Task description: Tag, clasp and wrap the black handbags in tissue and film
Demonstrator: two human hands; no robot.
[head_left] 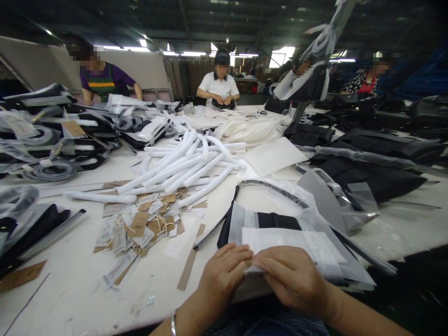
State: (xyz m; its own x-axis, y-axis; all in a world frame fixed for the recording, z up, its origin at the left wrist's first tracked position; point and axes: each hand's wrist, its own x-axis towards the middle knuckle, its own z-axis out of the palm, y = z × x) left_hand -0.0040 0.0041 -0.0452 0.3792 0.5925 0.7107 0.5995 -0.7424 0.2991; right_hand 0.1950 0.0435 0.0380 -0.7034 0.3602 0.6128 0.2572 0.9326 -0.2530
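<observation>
A black handbag (pixel 276 220) lies at the table's near edge, partly covered by a thin white wrapping sheet (pixel 280 239). Its strap (pixel 268 184), in clear plastic film, loops out behind it. My left hand (pixel 226 270) is closed over the near left corner of the bag, fingers together and thumb hidden. Just beside it, my right hand (pixel 294 273) pinches the near edge of the white sheet between thumb and fingers. The two hands almost touch at the fingertips.
Paper hang tags (pixel 140 224) and white foam tubes (pixel 189 163) are heaped left of centre. Wrapped bags (pixel 52 130) pile up at left; black bags (pixel 367 172) lie at right. A metal post (pixel 299 112) carries a hanging bag. Several people (pixel 219 86) work across the table.
</observation>
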